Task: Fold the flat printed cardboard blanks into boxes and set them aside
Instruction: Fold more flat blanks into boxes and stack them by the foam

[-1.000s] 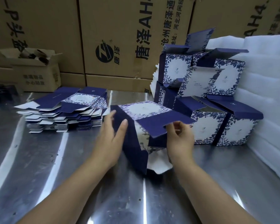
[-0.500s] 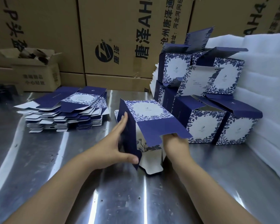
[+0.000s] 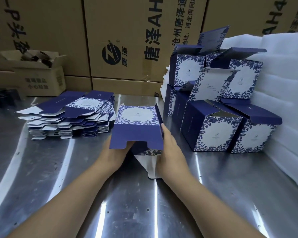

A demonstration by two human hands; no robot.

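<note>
Cardboard blank (image 3: 136, 117), partly erected into a square tube, sits between the two hands over the steel table (image 3: 230, 194). Material is thin, smooth card. The panels are navy, and the top face carries a blue leaf border round a white centre. The reverse side is plain white.

A notched navy flap hangs toward the person, over the left hand. A white-backed flap lies on the table between the wrists.

Left hand (image 3: 115, 153) reaches under the notched flap. Its fingers are hidden, so its grip cannot be told. Right hand (image 3: 172, 152) lies flat against the blank's right wall, fingers (image 3: 163, 133) straight and together, pressing inward. Both forearms run up from the near edge and converge.

Beyond and outward of the left hand is a stack of flat blanks (image 3: 67, 115) with uneven, fanned edges. Outward of the right hand, folded boxes (image 3: 215, 129) with lids open are piled against white foam sheets (image 3: 282, 86). Beyond both hands stand brown corrugated cartons (image 3: 127, 40). The table surface is scuffed, with bright reflected streaks.
</note>
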